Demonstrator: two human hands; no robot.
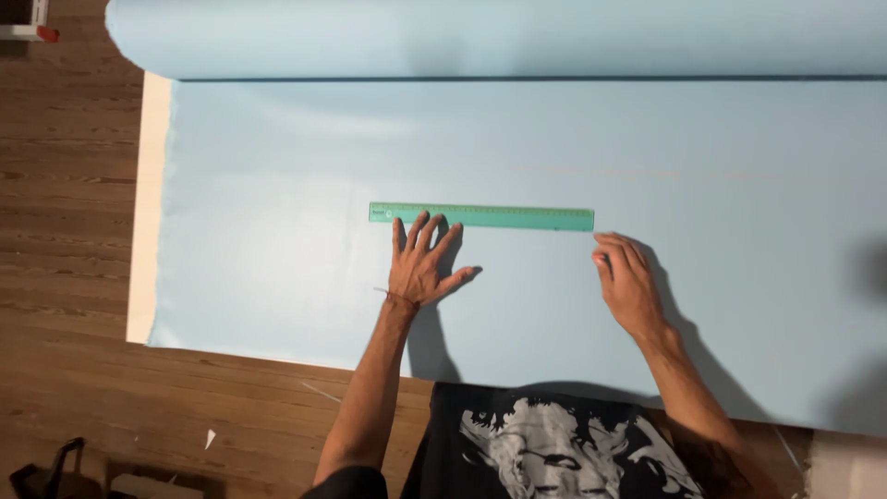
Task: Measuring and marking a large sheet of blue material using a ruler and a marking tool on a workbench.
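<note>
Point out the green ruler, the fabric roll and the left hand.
green ruler (499,217), head view, middle of its length.
fabric roll (499,37), head view, front of the rolled part.
left hand (420,268), head view, back of the hand.

ruler (481,217): translucent green plastic; sheet (517,148): smooth matt pale-blue cloth; floor (65,185): grained brown wood

I count one green ruler (481,216), lying just beyond the fingertips of my left hand (420,270) and up-left of my right hand (628,288), so two hands in all. Under both hands is one light blue fabric sheet (277,203), fed from one fabric roll (499,37) farther out past the ruler.
</note>
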